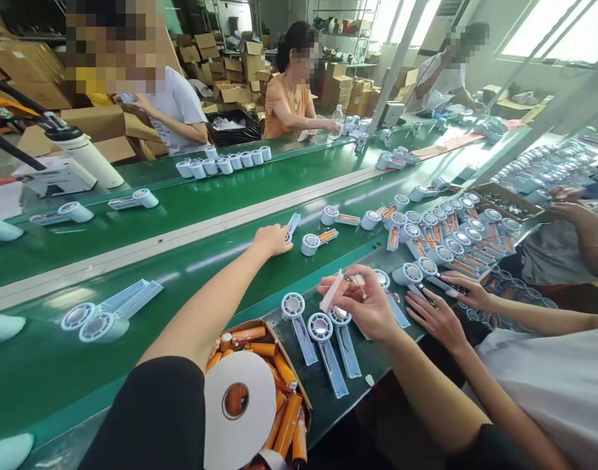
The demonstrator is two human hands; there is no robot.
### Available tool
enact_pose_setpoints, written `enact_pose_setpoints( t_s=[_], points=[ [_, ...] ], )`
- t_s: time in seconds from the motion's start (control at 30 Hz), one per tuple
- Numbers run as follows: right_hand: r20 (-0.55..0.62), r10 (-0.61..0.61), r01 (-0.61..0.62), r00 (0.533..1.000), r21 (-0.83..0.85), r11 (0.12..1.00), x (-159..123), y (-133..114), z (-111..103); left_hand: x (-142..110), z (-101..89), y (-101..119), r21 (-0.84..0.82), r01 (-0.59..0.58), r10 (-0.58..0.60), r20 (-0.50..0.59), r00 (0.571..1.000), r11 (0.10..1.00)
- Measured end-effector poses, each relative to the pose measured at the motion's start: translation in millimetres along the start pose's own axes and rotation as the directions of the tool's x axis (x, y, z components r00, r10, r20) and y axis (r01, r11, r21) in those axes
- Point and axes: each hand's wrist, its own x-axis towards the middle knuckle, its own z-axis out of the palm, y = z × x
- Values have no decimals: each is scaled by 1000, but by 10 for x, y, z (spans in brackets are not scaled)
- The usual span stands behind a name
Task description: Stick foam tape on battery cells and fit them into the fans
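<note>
My left hand (271,241) reaches over the green belt, its fingers closed on a light-blue handheld fan body (294,224) that they partly cover. Close to me, my right hand (370,303) pinches an orange battery (346,284) with thin wires and a white strip (331,292) at its end. Below that hand, several fan bodies (320,326) lie on the bench with their long handle shells exposed. Just right of my left hand, another fan body with an orange battery in its handle (311,244) rests on the belt.
A box of orange batteries (290,418) holds a white tape roll (252,405) in front of me. Two fan bodies (103,325) lie on the belt at left. A co-worker's hands (439,320) work at right beside many fans (443,253). Other people sit across the belt (220,251).
</note>
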Motion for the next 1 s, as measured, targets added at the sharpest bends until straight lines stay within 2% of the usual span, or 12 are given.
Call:
enact_pose_setpoints(
  t_s=[0.07, 0.17, 0.3, 0.4, 0.5, 0.57, 0.7, 0.87, 1.0],
  points=[
    [-14, 6, -7, 1000, -50, 999, 25, -24, -94, -96, 17, -184, 28, -85, 84, 35, 996, 996],
    [-19, 21, -23, 1000, -102, 995, 171, -60, -127, -438, 119, -562, 62, -171, 162, 121, 979, 983],
    [91, 11, 7, 996, -194, 981, 583, 42, 108, -961, 408, -958, 84, -176, 156, 201, 967, 981],
    [243, 4, 65, 970, -277, 959, 943, 307, 384, -1135, 600, -988, 61, -170, 154, 200, 968, 984],
    [372, 37, 134, 927, -423, 896, 1218, 615, 573, -1102, 692, -879, 20, -138, 133, 160, 978, 990],
    [409, 63, 198, 910, -565, 801, 1327, 771, 616, -1040, 712, -822, -11, -109, 109, 117, 987, 994],
    [396, 137, 271, 908, -804, 529, 1382, 929, 608, -958, 701, -860, -112, -100, 108, 70, 992, 989],
    [410, 239, 327, 880, -888, 322, 1308, 939, 645, -927, 625, -991, -276, -114, 130, 42, 991, 954],
    [403, 377, 397, 834, -913, 99, 1291, 906, 757, -942, 634, -941, -384, -63, 61, -16, 998, 921]
  ],
)
